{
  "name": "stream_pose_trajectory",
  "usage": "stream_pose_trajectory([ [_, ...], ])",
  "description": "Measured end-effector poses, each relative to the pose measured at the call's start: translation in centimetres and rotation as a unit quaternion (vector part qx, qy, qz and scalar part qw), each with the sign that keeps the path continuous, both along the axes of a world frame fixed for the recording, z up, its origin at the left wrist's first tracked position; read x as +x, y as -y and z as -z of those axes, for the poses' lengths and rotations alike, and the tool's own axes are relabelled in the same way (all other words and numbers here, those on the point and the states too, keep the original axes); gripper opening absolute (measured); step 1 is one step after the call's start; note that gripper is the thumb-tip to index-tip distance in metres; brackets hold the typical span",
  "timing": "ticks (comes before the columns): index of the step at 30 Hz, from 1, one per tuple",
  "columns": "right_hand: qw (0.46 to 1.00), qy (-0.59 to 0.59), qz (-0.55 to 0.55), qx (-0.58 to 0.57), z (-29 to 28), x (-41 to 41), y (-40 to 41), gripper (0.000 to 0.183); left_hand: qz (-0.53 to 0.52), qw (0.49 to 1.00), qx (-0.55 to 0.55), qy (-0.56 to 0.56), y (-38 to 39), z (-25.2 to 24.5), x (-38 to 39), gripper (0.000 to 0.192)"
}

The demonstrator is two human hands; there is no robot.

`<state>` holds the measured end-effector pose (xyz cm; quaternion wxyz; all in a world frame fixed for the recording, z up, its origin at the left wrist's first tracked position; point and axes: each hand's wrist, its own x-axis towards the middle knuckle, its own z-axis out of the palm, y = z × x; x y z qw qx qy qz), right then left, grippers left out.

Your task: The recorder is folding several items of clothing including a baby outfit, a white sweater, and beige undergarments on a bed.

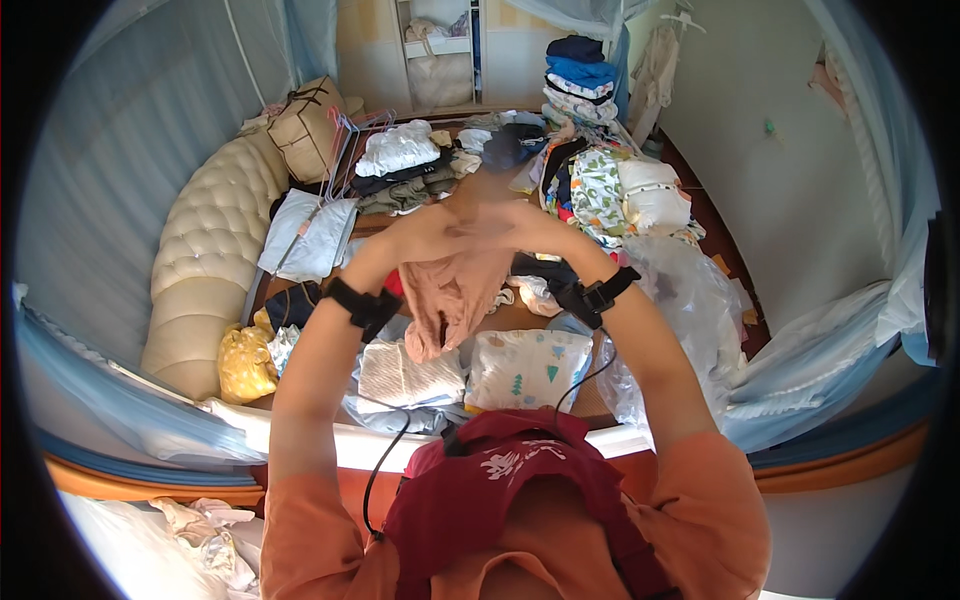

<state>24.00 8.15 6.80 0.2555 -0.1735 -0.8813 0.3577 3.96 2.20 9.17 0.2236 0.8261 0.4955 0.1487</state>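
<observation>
My left hand (427, 234) and my right hand (521, 225) meet in front of me above the bed, wrists bent inward and fingers blurred. From them hangs a dusty-pink garment (459, 296), its lower end bunched and tapering. Exactly how the fingers grip it is hard to make out. Below it, a beige ribbed folded cloth (409, 375) lies beside a white folded cloth with a tree print (529, 367). Dark and white clothes (540, 289) are partly covered by my right forearm.
A tufted cream headboard (217, 217) borders the left, near wire hangers (341, 150) and a pale-blue pillow-like packet (307, 232). Folded clothes rise in a tall stack (581, 79) at the back right. Clear plastic (679, 315) and a yellow bag (246, 364) flank my arms. Mosquito netting (120, 187) surrounds the bed.
</observation>
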Motion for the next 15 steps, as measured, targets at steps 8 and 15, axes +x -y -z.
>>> stream_pose_trajectory([
  [8,0.976,-0.043,-0.033,-0.212,-1.5,0.2,-0.2,0.026,-0.068,0.99,-0.036,-0.116,1.8,0.3,-6.8,0.035],
  [15,0.963,0.012,-0.098,-0.249,-4.4,0.9,-0.9,0.023,-0.071,0.92,0.263,-0.28,2.9,0.0,-4.5,0.034],
])
